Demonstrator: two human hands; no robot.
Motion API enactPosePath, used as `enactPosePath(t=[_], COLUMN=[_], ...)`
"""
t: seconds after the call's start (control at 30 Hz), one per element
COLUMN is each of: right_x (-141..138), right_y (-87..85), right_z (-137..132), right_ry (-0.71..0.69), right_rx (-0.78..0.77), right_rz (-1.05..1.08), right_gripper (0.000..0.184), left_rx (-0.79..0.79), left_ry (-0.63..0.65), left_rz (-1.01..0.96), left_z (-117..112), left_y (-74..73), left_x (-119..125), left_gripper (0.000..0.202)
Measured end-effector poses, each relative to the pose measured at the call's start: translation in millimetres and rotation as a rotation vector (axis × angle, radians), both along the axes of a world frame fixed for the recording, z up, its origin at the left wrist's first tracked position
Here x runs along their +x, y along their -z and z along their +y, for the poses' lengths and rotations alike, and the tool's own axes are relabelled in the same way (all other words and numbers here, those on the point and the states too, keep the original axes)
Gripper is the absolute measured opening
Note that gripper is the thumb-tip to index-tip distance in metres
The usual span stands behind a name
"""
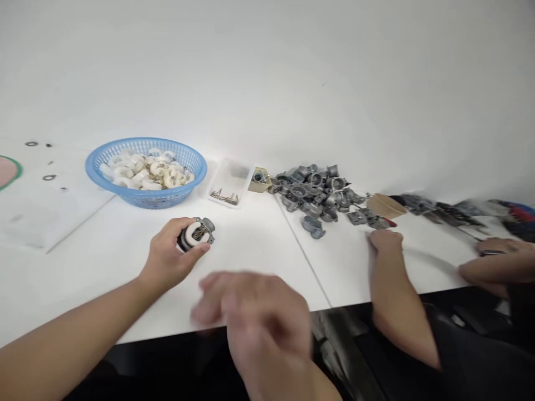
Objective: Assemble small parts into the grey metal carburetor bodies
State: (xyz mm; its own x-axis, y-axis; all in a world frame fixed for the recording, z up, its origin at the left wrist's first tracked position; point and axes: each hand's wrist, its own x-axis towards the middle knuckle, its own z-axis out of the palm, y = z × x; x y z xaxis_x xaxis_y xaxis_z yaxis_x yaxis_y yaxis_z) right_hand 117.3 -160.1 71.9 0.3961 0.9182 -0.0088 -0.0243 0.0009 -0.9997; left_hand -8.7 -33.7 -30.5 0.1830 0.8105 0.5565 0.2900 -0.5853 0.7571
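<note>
Showing, in the head-worn view, the person's left hand (165,259) closed around a round fitting assembly (196,234), held just above a white table (254,245). The left fingers (178,225) wrap over the assembly's body and hold it firmly, with the thumb along its near side. The assembly has a white ring around a dark centre, with a grey metal part at its far end. Its long axis lies roughly level, tilted slightly upward to the right, with the metal end pointing away from the left palm. The person's right hand (254,317) lies below and to the right of the assembly, near it but not touching. Motion blur hides its detail: the right fingers (213,295) appear extended toward the assembly, but whether they hold anything cannot be told. The left hand is therefore the nearer.

Beyond the hands stand a blue plastic basket (90,167) of white rings (146,172) and a small white tray (234,170) of metal pins (223,196). To the right lie a heap of grey cast-metal fittings (313,192) and a tipped kraft paper cup (387,205). At far right, a co-worker's hands (385,240) rest near the heap's edge.
</note>
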Motion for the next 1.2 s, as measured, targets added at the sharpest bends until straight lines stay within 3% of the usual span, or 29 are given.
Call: enactPosePath(t=[0.1,0.2,0.33,0.47,0.57,0.73,0.93,1.2], right_x=[-15,1,12,0,-8,-12,-18,-4], right_y=[28.7,53.1,73.5,75.3,71.1,68.0,73.2,82.6], right_z=[30,64,85,88,88,86,84,82], right_ry=[0.166,0.235,0.097,-0.203,-0.3,-0.257,-0.157,-0.048], right_rx=[0.273,0.108,-0.14,-0.144,-0.086,-0.129,-0.189,-0.166], right_rz=[0.112,0.163,0.282,0.453,0.538,0.559,0.596,0.672], right_gripper=[0.024,0.034,0.051,0.043,0.041,0.05,0.055,0.047], left_rx=[-0.028,-0.054,-0.047,-0.009,0.022,0.039,0.082,0.07], left_ry=[-0.025,-0.037,-0.034,-0.044,-0.067,-0.056,0.092,0.185], left_rz=[0.02,0.028,0.041,0.056,0.059,0.101,0.196,0.286], left_z=[-2,-4,-4,-3,-4,-3,-1,-5], left_y=[-1.3,-2.2,-1.4,-2.2,-4.0,-3.0,3.8,15.6], left_x=[-1,-1,-1,0,0,2,3,-2], left_gripper=[0.04,0.04,0.04,0.038,0.035,0.033,0.034,0.058])
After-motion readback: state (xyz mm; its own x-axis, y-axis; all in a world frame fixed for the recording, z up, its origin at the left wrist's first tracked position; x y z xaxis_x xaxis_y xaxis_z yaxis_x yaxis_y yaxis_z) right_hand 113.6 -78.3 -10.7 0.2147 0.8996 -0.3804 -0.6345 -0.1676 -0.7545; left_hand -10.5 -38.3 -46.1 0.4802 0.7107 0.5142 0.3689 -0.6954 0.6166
